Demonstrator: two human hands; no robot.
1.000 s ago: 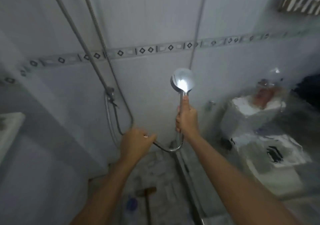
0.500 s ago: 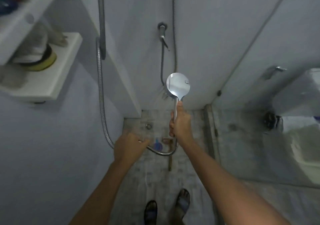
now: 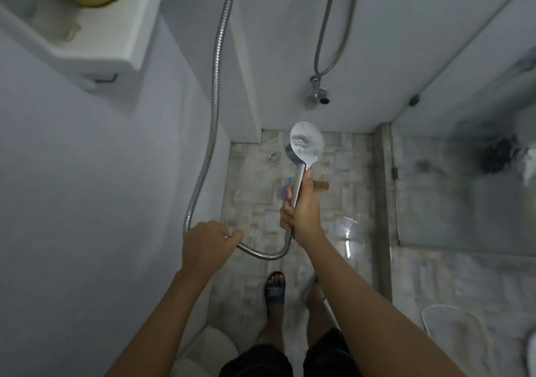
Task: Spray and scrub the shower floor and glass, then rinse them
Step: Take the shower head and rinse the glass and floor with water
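Note:
My right hand (image 3: 303, 205) grips the handle of a chrome shower head (image 3: 307, 144), held face down over the tiled shower floor (image 3: 345, 179). My left hand (image 3: 208, 243) holds the metal hose (image 3: 213, 110), which loops from it across to the handle. The glass panel (image 3: 464, 173) stands at the right, wet and smeared. Behind my right hand, a brush with a wooden handle (image 3: 322, 185) and a blue object (image 3: 287, 186) lie partly hidden on the floor.
A white wall shelf (image 3: 95, 46) with a yellow-rimmed item sits at the upper left. A wall tap (image 3: 319, 94) with a second hose is on the far wall. My sandalled foot (image 3: 275, 288) stands on the floor. A white mat (image 3: 455, 336) lies outside the glass.
The view has tilted down from the wall to the floor. The shower head now points down at the floor tiles, and both hands keep their hold on handle and hose.

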